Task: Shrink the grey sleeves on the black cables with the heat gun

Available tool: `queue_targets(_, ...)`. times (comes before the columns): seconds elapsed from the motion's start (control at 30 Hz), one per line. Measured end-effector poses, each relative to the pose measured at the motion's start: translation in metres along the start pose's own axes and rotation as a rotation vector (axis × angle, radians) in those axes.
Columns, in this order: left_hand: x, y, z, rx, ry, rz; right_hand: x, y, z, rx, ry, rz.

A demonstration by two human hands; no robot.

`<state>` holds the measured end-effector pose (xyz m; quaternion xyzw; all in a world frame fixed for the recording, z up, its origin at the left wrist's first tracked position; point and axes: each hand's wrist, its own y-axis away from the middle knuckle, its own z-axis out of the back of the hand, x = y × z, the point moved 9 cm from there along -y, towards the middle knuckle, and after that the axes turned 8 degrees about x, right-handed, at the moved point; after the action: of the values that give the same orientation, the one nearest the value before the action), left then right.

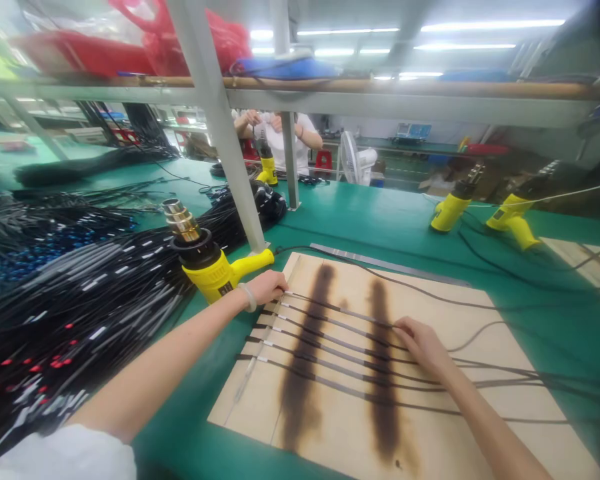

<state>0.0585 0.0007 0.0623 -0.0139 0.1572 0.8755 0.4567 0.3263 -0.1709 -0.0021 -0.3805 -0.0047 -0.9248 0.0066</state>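
Several thin black cables lie side by side across a pale wooden board (340, 427) with two dark scorched bands. My left hand (266, 288) pinches the far-most cable (337, 308) near its end, at the board's left edge. Farther along the same cable, my right hand (423, 341) has its fingertips closed on it, just past the right scorched band. The cable runs fairly straight between both hands. A nearer cable (330, 385) carries a white label and grey sleeve sections, as its neighbours do. Beyond my left wrist stands a yellow heat gun (213, 273), nozzle upward.
Bundles of black cables (145, 267) cover the left of the green table (320, 217). A metal ruler (390, 263) lies behind the board. Two more yellow heat guns (450, 212) stand at the right. A shelf post (225, 133) rises ahead; a person works beyond it.
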Motion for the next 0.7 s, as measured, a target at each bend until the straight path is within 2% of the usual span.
queue_targets(0.17,0.003,0.0,-0.007,-0.004,0.011,0.005,-0.001,0.001,-0.004,0.027,0.028,-0.031)
queue_targets(0.53,0.006,0.002,-0.006,-0.02,-0.007,-0.019,0.004,-0.004,-0.012,0.081,0.106,-0.021)
queue_targets(0.7,0.005,-0.001,-0.011,-0.014,-0.059,-0.037,0.01,-0.011,-0.009,0.003,0.138,0.117)
